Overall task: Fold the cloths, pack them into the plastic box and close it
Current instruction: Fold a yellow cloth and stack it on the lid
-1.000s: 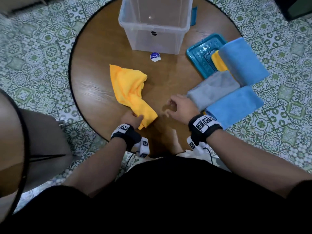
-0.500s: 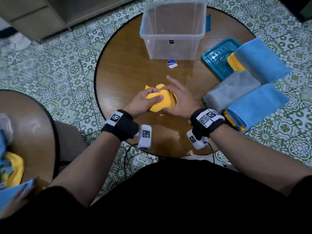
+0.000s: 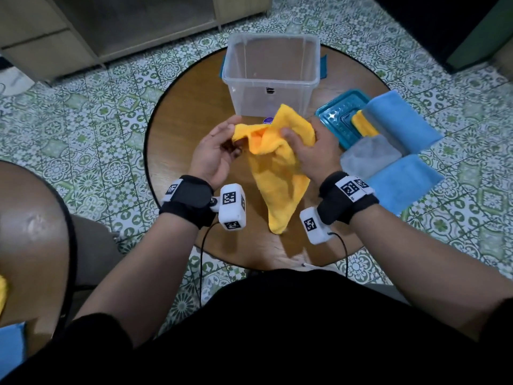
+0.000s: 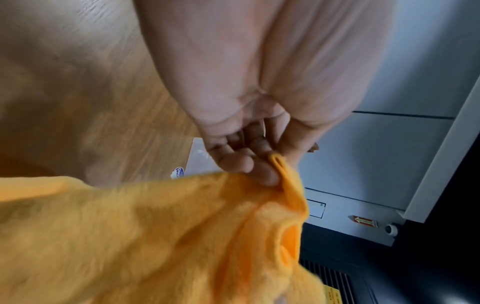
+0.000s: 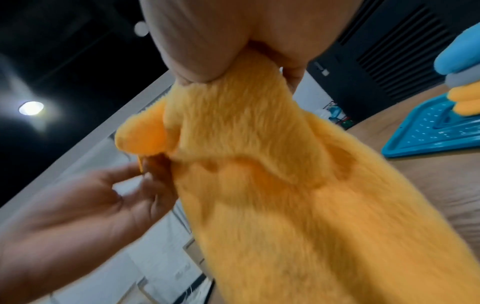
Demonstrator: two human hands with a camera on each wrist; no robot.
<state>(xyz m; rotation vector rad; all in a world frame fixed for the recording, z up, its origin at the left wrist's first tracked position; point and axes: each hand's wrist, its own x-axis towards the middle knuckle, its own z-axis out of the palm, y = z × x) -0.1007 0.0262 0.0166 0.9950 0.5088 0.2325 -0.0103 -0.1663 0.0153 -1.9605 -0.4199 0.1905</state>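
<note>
Holding the yellow cloth (image 3: 279, 162) above the round counter (image 3: 180, 129), we find it near the centre of the head view, in front of the clear plastic box (image 3: 270, 79). The left hand (image 3: 215, 151) pinches one edge between thumb and fingertips; the left wrist view confirms a thin hem caught at the fingertips (image 4: 262, 174). The right hand (image 3: 308, 151) grips a bunched portion, fingers curled round it, while the remainder hangs toward the lower centre of the frame.

We judge the cloth to be light, soft and limp, with a fleecy pile that should give good friction and little risk of slipping. It does not hold a shape, so any unsupported part sags and creases. We recommend taking hold at two adjacent corners along one hem, then drawing the hands apart until the edge is taut.

At the right of the frame, folded blue cloths (image 3: 399, 120), a grey cloth (image 3: 372, 157) and another yellow one rest partly on the teal lid (image 3: 336, 118). The box stands open, and no cloth shows inside it.
</note>
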